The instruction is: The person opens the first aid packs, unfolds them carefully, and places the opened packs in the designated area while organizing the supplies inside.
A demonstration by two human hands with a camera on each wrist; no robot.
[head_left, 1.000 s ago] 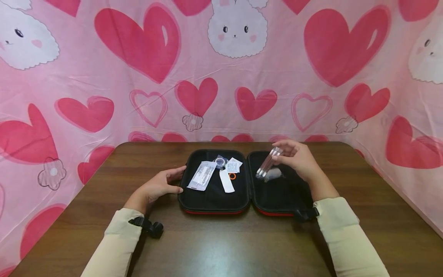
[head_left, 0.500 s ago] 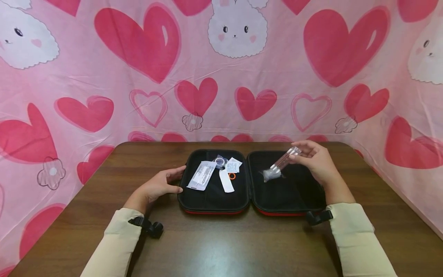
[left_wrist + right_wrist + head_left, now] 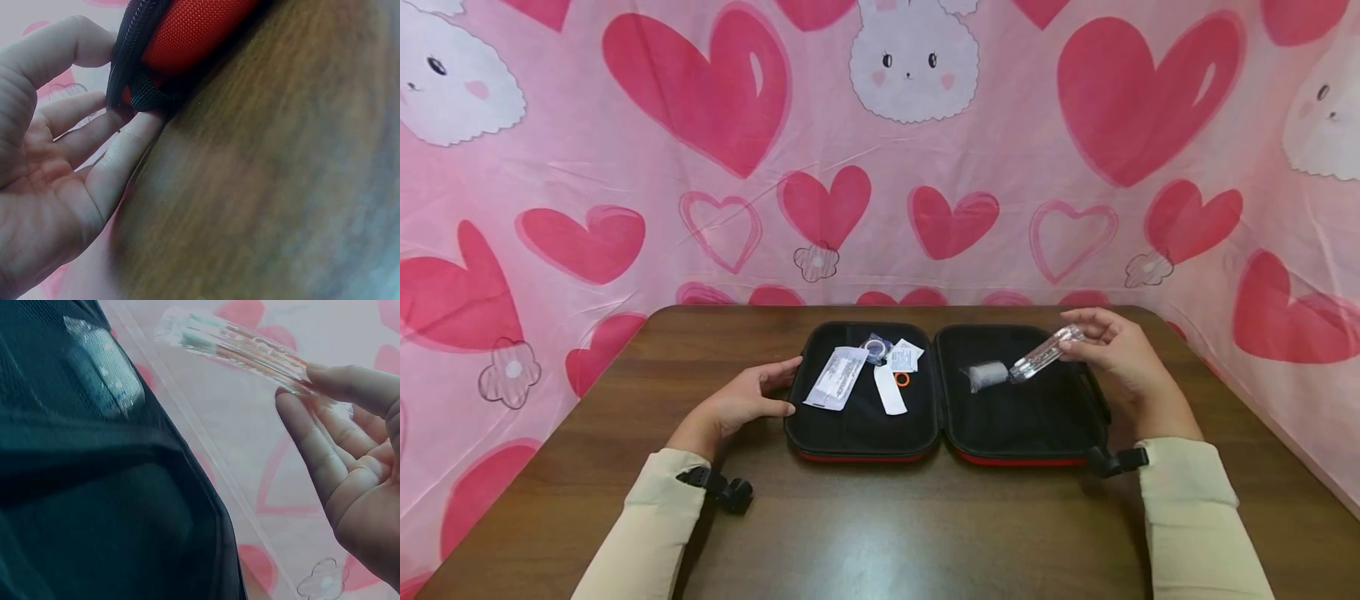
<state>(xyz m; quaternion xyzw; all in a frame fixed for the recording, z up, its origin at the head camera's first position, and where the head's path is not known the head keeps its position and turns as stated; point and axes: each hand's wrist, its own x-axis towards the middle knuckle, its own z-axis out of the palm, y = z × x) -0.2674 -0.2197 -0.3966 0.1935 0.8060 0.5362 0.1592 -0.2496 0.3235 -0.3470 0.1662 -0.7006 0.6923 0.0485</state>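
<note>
My left hand (image 3: 737,402) holds the left edge of an open black zip case (image 3: 872,433) with a red outside. In the left wrist view its thumb is on the zipped rim and fingers touch lower down, by a fabric loop (image 3: 145,94). My right hand (image 3: 1123,358) pinches one end of a clear-wrapped pack of cotton swabs (image 3: 1037,360), tilted above the case's right half. The pack's brown sticks show in the right wrist view. Below its lower end lies a wrapped white roll (image 3: 988,375), apparently a bandage, in that right half.
In the left half lie a long white packet (image 3: 837,379), a wrapped tape-like roll (image 3: 876,348), a small printed sachet (image 3: 905,357), a white strip (image 3: 891,390) and an orange ring (image 3: 902,379). A brown table (image 3: 880,533) bears the case; a pink heart-patterned cloth (image 3: 880,150) hangs behind.
My right hand has moved right with the swab pack, away from the case's middle. The white roll, partly covered earlier, now shows fully. The left hand has kept its place.
</note>
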